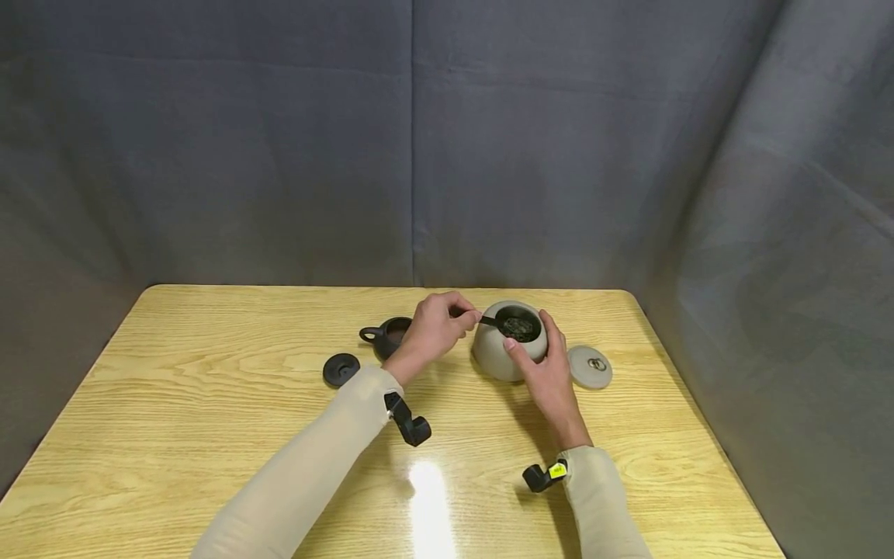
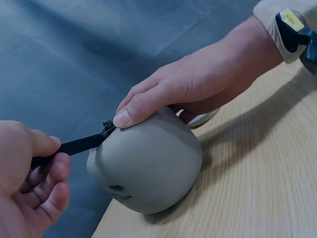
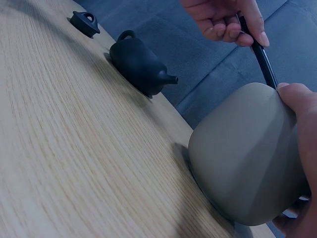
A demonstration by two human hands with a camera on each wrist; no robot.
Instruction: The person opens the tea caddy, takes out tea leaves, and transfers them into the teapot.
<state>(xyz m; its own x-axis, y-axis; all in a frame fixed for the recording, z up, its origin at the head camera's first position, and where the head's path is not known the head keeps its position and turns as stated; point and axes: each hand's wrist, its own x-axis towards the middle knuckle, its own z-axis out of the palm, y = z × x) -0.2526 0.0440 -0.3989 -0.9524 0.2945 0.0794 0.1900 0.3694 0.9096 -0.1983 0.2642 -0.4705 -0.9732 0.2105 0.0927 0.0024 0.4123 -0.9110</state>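
Observation:
My left hand (image 1: 431,330) pinches the handle of a slim black tea scoop (image 2: 81,145) between thumb and fingers. Its far end reaches into the mouth of a round grey tea jar (image 1: 497,359). Dark tea leaves (image 1: 518,329) show inside the jar, and in the left wrist view a small clump sits at the scoop's tip by the rim. My right hand (image 1: 548,379) grips the jar from the right, thumb at the near rim and fingers around the far side. Some of those fingers are hidden behind the jar in the left wrist view.
A black teapot (image 3: 136,64) without its lid stands left of the jar, partly behind my left hand in the head view. Its black lid (image 1: 341,369) lies farther left. Right of the jar lies a grey lid (image 1: 588,373) with a metal ring. Dark curtains (image 1: 279,171) border the wooden table.

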